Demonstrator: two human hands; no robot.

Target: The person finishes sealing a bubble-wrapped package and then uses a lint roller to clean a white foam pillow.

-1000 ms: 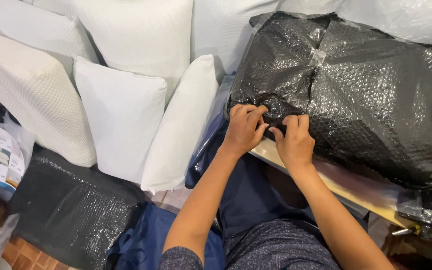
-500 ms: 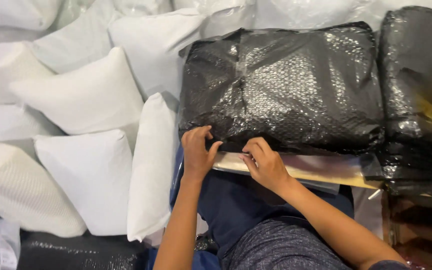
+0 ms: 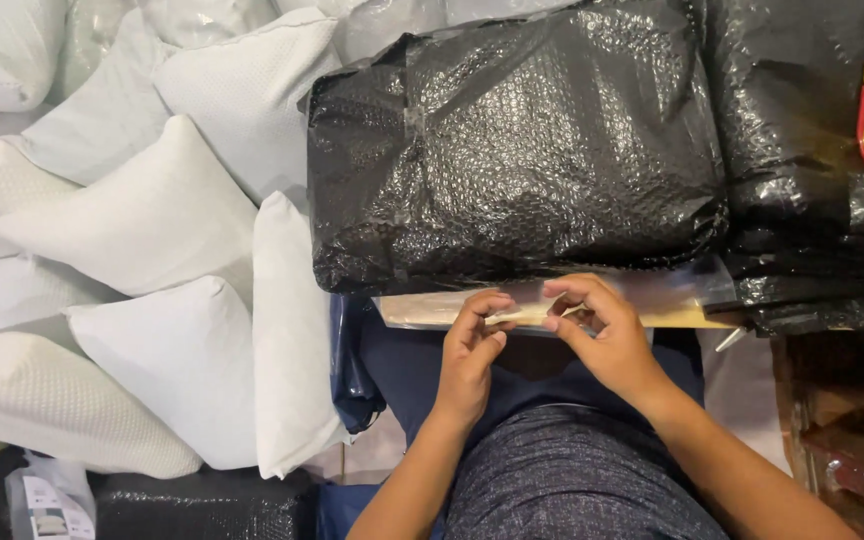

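Now, the figure in parts:
Left hand [image 3: 472, 350]: fingertips pinching a small clear strip, seemingly tape, at the near edge of the board.
Right hand [image 3: 597, 335]: fingers curled, gripping the same strip from the other side.
Black bubble-wrap parcel [image 3: 512, 150]: resting on the wooden board [image 3: 652, 310], along its near edge.
White pillows [image 3: 152, 230]: stacked left of the parcel.
Technique: keeping the strip taut between both pinches should stop it folding onto itself.

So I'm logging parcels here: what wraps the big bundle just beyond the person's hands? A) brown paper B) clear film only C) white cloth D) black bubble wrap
D: the bundle beyond the left hand and right hand is covered in glossy black bubble wrap.
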